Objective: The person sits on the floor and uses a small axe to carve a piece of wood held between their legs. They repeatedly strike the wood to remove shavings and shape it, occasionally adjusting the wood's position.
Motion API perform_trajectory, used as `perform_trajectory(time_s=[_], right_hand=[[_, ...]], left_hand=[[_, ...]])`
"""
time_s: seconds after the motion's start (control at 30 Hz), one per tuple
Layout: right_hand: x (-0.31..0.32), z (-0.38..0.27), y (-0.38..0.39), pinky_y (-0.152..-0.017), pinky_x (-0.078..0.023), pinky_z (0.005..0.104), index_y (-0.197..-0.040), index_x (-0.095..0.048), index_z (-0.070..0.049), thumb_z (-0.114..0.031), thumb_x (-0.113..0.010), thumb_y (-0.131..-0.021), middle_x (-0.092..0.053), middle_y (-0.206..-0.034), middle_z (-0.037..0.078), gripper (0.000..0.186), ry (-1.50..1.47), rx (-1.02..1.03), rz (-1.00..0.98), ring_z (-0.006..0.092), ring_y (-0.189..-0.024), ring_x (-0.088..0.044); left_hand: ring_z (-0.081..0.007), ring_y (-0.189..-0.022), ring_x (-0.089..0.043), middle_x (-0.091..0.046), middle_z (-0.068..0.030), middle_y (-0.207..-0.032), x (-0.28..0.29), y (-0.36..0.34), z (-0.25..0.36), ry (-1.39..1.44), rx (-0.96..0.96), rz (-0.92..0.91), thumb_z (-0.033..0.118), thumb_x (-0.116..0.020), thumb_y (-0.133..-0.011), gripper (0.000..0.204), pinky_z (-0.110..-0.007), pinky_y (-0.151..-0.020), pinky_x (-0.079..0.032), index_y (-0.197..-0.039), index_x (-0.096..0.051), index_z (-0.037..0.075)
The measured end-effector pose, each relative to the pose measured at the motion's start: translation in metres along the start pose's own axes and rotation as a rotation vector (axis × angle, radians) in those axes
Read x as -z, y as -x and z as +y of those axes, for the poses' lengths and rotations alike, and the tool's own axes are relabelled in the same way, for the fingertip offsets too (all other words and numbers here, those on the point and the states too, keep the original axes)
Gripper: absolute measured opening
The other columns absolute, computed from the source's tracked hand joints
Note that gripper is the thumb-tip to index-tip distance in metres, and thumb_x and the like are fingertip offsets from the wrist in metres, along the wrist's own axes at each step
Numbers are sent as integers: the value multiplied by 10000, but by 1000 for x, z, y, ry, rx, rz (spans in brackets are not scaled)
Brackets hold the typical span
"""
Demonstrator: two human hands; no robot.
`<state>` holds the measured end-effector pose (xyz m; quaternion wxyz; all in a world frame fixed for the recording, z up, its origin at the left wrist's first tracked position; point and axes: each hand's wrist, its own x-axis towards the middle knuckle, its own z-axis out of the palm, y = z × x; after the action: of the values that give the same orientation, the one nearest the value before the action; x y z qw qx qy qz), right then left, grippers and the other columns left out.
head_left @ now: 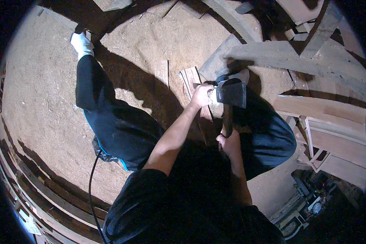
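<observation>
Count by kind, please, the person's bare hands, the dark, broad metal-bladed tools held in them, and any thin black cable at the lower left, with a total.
Bare hands: 2 (left hand, right hand)
Dark, broad metal-bladed tool: 1
Thin black cable: 1
Total: 4

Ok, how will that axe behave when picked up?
The axe is probably head-heavy: its broad metal blade sits at one end. The thick handle looks wooden, so likely stiff. If set down, the wide, flat-looking blade should discourage rolling.
</observation>
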<state>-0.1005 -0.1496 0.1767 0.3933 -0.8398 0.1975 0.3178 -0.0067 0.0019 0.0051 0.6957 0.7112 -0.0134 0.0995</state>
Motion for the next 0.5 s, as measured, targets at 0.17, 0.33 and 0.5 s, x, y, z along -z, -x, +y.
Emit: perform_trajectory(time_s=[0.17, 0.33, 0.5], right_hand=[[-5, 24, -11, -387, -406, 334, -886, -468, -41, 42, -633, -703, -500, -606, 66, 260, 61, 191, 9, 178, -413, -504], [-14, 12, -8, -437, -433, 349, -897, -489, -34, 21, -650, -709, -531, -649, 85, 254, 94, 117, 96, 206, -465, -541], [-14, -24, 8, -677, -491, 382, -925, -555, -5, -37, -691, -722, -601, -766, 136, 246, 298, 197, 163, 265, -709, -617]], left_hand=[[-224, -706, -636, -657, -118, -790, 5, 0, -6, -45, -34, -55, 95, -700, -693, 227, -333, -662, -498, -899, -665, 7], [-274, -680, -614, -629, -137, -746, 4, -2, 2, 40, 16, -15, 103, -690, -676, 182, -356, -641, -488, -833, -643, 24], [-176, -715, -643, -681, -94, -830, 7, 0, -4, 11, 39, -51, 43, -676, -725, 214, -303, -676, -510, -937, -671, 16]])
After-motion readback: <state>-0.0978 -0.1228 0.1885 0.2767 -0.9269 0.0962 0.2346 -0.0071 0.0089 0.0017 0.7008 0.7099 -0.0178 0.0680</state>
